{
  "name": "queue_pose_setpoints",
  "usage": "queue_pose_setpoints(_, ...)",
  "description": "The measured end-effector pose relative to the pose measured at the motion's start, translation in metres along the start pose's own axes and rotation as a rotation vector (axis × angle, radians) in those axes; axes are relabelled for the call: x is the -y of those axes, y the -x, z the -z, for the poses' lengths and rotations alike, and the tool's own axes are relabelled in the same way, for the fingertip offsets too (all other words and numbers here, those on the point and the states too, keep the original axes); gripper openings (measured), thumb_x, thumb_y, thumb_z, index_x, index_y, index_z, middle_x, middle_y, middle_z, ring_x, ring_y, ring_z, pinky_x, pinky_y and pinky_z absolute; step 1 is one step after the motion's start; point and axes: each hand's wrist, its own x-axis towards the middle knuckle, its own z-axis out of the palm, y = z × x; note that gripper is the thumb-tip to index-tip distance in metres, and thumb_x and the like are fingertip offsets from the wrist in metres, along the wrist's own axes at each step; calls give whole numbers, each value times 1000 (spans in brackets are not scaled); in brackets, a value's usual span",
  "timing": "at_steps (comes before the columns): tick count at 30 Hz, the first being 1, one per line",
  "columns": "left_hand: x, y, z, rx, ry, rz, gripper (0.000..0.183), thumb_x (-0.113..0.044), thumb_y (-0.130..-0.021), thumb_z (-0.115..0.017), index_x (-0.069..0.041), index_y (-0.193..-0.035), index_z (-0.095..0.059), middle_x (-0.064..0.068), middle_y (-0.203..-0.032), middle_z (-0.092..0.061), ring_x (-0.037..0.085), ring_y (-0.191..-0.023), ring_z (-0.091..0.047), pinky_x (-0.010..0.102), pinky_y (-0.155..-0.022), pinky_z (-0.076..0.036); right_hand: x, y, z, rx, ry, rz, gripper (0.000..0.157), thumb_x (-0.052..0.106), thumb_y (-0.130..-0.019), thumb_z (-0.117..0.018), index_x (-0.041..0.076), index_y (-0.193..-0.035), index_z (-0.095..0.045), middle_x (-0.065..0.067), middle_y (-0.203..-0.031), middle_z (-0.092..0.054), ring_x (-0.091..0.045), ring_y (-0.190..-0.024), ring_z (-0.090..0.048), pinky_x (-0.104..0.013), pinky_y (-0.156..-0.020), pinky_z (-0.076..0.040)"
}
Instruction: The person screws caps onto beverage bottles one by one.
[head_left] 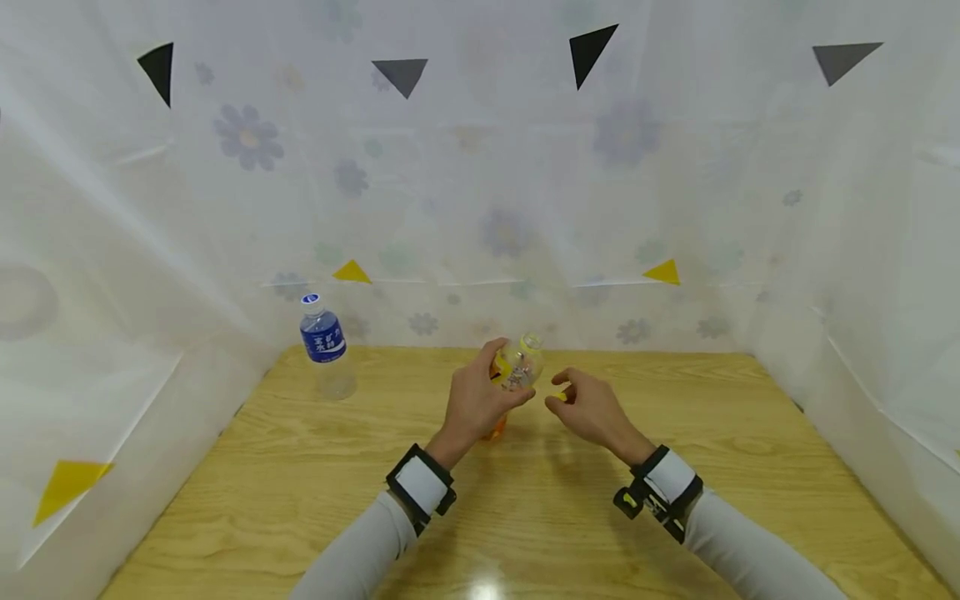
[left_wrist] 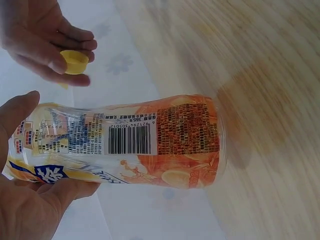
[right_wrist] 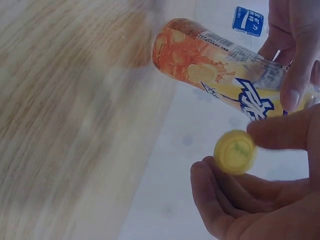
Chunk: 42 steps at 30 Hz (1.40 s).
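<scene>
My left hand (head_left: 474, 396) grips a clear plastic drink bottle (head_left: 525, 363) round its upper part. The bottle tilts a little, its open mouth uppermost and uncapped. Its orange and yellow label (left_wrist: 187, 142) carries a barcode, seen in the left wrist view. To the right of the bottle, my right hand (head_left: 596, 410) pinches a yellow bottle cap (right_wrist: 235, 151) between thumb and fingers, apart from the bottle mouth. In the right wrist view the hollow inside of the cap faces the camera. The bottle's base is close over the wooden table (head_left: 360, 500).
A second bottle (head_left: 324, 342), clear with a blue label and a white cap, stands upright at the table's back left. White flower-patterned sheeting (head_left: 480, 183) encloses the back and both sides, with black, grey and yellow triangles on it.
</scene>
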Motion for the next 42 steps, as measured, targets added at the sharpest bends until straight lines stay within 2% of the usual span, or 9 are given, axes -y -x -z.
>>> queue_pose_setpoints(5, 1, 0, -1, -5, -12, -2, 77, -32, -79, -89, -11, -144, -53, 9, -103, -74, 19, -85, -71, 25, -65, -56, -1, 1, -6, 79, -11, -15, 30, 12, -103, -48, -5, -120, -66, -20, -110, -70, -21, -79, -64, -39, -69, -52)
queue_pose_setpoints(9, 0, 0, 0, -10, -6, -5, 77, -31, -78, -89, -10, -143, -53, 10, -105, -74, 20, -87, -72, 26, -66, -57, -2, 2, -8, 108, -6, -42, 28, 14, -103, -51, -5, -119, -63, -17, -103, -70, -18, -75, -63, -37, -66, -51)
queue_pose_setpoints(16, 0, -1, 0, -5, -24, 0, 78, -32, -78, -89, -11, -144, -52, 8, -100, -73, 18, -83, -71, 24, -63, -55, -4, 6, -6, 90, 62, -1, 25, 23, -101, -62, 0, -108, -65, -11, -90, -71, -19, -73, -66, -36, -63, -53)
queue_pose_setpoints(19, 0, -2, 0, -7, -20, -10, 78, -31, -78, -89, -11, -144, -52, 9, -103, -73, 19, -86, -72, 25, -66, -57, -5, 6, -4, 56, 80, 44, 23, 23, -100, -63, 0, -106, -66, -10, -89, -71, -19, -74, -65, -37, -65, -53)
queue_pose_setpoints(22, -1, -2, 0, -8, -9, -14, 77, -28, -78, -90, -11, -144, -53, 10, -107, -74, 20, -88, -72, 28, -68, -58, -4, 3, 2, -3, 53, 77, 22, 19, -101, -63, -2, -109, -66, -11, -93, -71, -21, -79, -67, -40, -70, -54)
queue_pose_setpoints(27, -1, -2, 0, 3, -3, -1, 78, -29, -78, -90, -11, -145, -52, 10, -108, -74, 20, -89, -73, 29, -70, -58, 16, -9, 29, -134, -32, 115, 22, 14, -101, -62, -1, -118, -65, -16, -104, -72, -30, -89, -70, -48, -79, -56)
queue_pose_setpoints(31, -2, -2, 0, 15, 0, 5, 80, -29, -78, -90, -11, -146, -52, 9, -110, -73, 20, -92, -73, 30, -74, -59, 42, -18, 56, -208, -45, 202, 23, 10, -100, -64, 2, -121, -67, -17, -106, -72, -32, -92, -71, -48, -79, -55)
queue_pose_setpoints(36, -3, -1, 2, 15, -9, -2, 78, -28, -78, -90, -11, -145, -52, 10, -111, -73, 20, -92, -73, 31, -74, -59, 68, -22, 70, -186, 5, 285, 25, 6, -98, -65, 5, -123, -68, -15, -107, -72, -31, -92, -71, -47, -76, -55)
queue_pose_setpoints(42, -2, -1, 3, 9, 0, -11, 77, -27, -78, -90, -12, -144, -52, 9, -109, -73, 19, -91, -72, 30, -73, -59, 78, -24, 67, -128, 61, 338, 26, 2, -97, -65, 5, -123, -68, -14, -107, -71, -30, -91, -70, -46, -76, -55)
